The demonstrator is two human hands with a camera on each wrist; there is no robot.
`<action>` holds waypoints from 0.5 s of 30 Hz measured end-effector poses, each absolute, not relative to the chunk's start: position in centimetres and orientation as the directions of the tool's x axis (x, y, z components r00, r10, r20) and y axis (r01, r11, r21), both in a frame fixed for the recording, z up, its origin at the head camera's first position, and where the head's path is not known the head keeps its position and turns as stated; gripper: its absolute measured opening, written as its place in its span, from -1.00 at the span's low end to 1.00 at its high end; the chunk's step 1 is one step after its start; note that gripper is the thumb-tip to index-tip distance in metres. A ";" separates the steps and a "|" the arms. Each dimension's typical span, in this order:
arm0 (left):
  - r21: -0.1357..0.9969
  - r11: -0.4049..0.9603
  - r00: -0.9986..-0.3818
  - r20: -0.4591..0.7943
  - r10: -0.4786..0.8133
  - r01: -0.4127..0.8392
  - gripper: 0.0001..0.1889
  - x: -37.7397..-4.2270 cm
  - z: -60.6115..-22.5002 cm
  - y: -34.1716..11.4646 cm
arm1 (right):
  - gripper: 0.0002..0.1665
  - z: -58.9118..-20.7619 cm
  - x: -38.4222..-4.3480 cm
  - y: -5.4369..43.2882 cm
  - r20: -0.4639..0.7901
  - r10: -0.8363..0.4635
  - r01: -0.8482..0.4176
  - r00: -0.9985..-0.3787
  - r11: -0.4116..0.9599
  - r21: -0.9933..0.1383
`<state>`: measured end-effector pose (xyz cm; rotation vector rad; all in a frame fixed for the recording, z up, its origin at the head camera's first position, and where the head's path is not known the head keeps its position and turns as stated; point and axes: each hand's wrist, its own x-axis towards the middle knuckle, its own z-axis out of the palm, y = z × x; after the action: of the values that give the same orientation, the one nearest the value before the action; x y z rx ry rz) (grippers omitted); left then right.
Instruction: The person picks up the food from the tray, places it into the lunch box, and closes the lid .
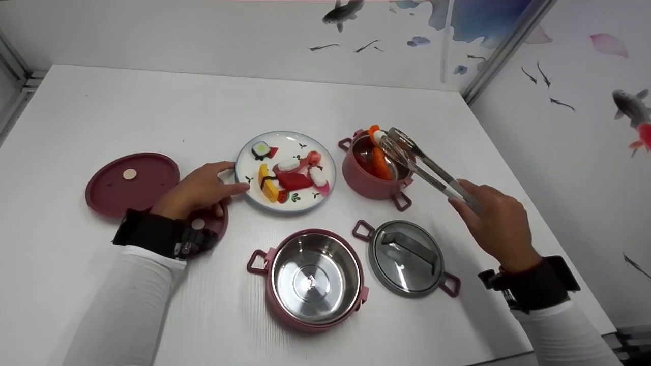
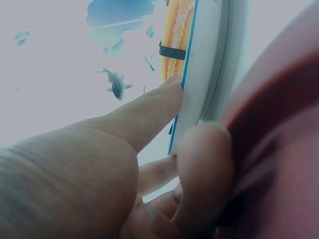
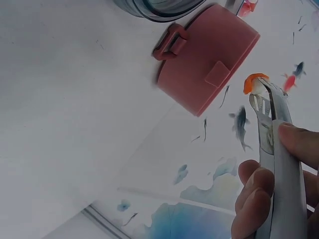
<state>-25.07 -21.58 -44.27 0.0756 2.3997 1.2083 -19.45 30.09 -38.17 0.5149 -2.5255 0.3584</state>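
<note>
My right hand [image 1: 501, 223] grips metal tongs [image 1: 432, 165], which pinch a small white-and-orange toy sushi piece [image 1: 376, 134] above a small red pot [image 1: 374, 185]. Inside that pot lies an orange toy piece [image 1: 380, 165]. My left hand [image 1: 201, 188] holds the left rim of a white, blue-edged plate [image 1: 286, 207], the thumb over the rim. The left wrist view shows a finger against the plate's underside [image 2: 207, 64]. On the plate lie several toy sushi pieces, among them a yellow one with a dark band [image 1: 268, 183].
A second red pot [image 1: 315, 279], steel-lined, stands in front with nothing in it. A grey lid [image 1: 407, 258] with red handles lies to its right. Beside and under my left forearm are two dark red lids [image 1: 132, 183]. Walls edge the table's back and right.
</note>
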 end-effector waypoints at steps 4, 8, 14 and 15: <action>0.770 0.620 -0.897 -0.371 0.241 -0.152 -0.12 -25.2 -44.4 -21.7 | -0.54 -38.2 -19.4 29.9 0.546 -0.279 -0.428 -0.790 0.889 -0.164; 0.769 0.621 -0.896 -0.373 0.239 -0.154 -0.12 -25.3 -44.6 -21.8 | -0.53 -38.2 -19.3 29.6 0.537 -0.289 -0.437 -0.792 0.883 -0.170; 0.769 0.622 -0.897 -0.370 0.241 -0.150 -0.13 -25.3 -44.6 -21.8 | -0.57 -38.4 -19.2 28.6 0.512 -0.324 -0.478 -0.795 0.855 -0.202; 0.769 0.622 -0.897 -0.370 0.242 -0.149 -0.13 -25.3 -44.6 -21.8 | -0.57 -38.4 -19.2 28.3 0.507 -0.328 -0.482 -0.797 0.851 -0.208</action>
<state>-25.33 -21.81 -44.59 0.0734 2.4044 1.1969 -19.18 28.25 -38.41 0.5958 -2.5640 0.4547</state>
